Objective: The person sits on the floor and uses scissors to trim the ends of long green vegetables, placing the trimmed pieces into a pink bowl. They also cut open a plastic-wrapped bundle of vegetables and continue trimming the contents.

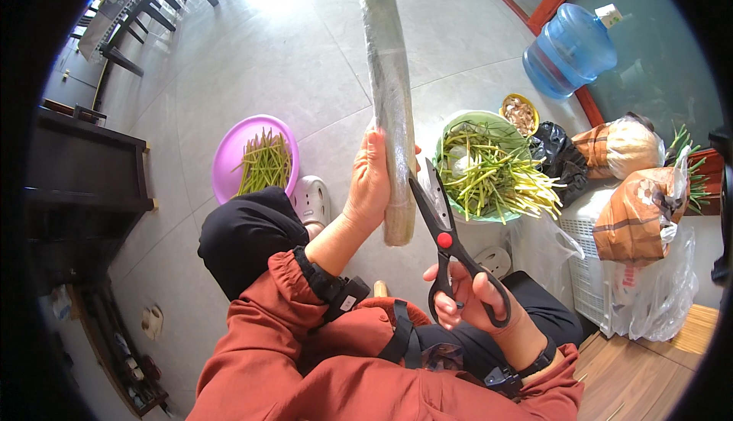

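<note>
My left hand (372, 177) grips a long roll wrapped in clear plastic film (392, 94), held upright in the picture. A pair of black-handled scissors (444, 240) with a red pivot is in my right hand (472, 301), fingers through the handles. Its blades are parted, and one blade tip lies at the right side of the roll. To the left on the floor, a pink-purple basin (226, 160) holds cut green stalks (264, 160). Right of the roll, a green-lined tub (487, 116) is heaped with long green and pale stalks (492, 172).
A yellow bowl of garlic cloves or peelings (519, 114), a black plastic bag (558, 160) and a blue water jug (570, 49) stand at the right. Orange patterned bags (641, 215) rest by a white plastic crate (584, 272). Dark cabinet (86, 163) at the left.
</note>
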Available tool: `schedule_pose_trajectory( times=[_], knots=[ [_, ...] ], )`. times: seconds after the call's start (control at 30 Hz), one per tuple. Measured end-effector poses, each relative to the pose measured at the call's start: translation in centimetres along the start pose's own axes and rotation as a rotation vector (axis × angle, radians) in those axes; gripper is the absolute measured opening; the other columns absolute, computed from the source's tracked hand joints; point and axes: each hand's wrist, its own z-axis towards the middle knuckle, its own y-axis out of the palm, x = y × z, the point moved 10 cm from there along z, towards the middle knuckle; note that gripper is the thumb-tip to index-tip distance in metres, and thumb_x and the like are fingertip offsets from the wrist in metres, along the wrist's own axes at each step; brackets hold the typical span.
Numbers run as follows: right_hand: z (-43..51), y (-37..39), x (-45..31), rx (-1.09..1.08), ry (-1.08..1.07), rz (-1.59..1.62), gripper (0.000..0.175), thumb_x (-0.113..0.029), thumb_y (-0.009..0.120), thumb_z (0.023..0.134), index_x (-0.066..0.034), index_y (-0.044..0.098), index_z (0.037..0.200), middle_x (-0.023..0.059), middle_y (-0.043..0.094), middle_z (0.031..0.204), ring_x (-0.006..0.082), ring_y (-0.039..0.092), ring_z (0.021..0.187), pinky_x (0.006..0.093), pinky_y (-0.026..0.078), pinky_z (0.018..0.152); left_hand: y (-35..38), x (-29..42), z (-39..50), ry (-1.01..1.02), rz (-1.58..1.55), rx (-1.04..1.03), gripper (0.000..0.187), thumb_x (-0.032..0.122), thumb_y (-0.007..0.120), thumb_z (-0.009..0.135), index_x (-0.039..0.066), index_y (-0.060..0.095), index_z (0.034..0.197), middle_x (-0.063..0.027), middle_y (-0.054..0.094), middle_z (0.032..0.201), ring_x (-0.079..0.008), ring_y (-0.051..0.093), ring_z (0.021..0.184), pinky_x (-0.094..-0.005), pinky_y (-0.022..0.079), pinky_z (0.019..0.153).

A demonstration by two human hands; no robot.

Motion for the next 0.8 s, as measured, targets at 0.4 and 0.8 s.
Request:
schedule_pose_trajectory(
  times=[0.4, 0.8],
  knots=[
    [-0.1, -0.8, -0.1, 0.094, -0.074, -0.146, 0.063, -0.039, 0.065, 0.079, 0.0035, 0.043, 0.120, 0.0035, 0.052, 0.077, 0.0110, 0.049, 0.068, 0.0218, 0.041, 0.060, 0.6, 0.4, -0.3, 0.034, 0.008, -0.016, 0.047, 0.051, 0.027, 0.092, 0.007, 0.043, 0.101, -0.0093, 0.058, 0.080, -0.0145, 0.056, 0.066, -0.0284, 0.048, 0.059],
    [0.3, -2.2, -3.5, 0.283, -0.239, -0.520, 0.051, -0.031, 0.064, 0.081, 0.0027, 0.048, 0.115, 0.0015, 0.051, 0.073, 0.0075, 0.050, 0.060, 0.0207, 0.043, 0.054, 2.7, -3.0, -2.7, -0.044, -0.043, -0.051, 0.035, 0.037, 0.030, 0.096, 0.006, 0.046, 0.102, -0.0011, 0.052, 0.088, -0.0071, 0.047, 0.078, -0.0232, 0.042, 0.071]
  ],
)
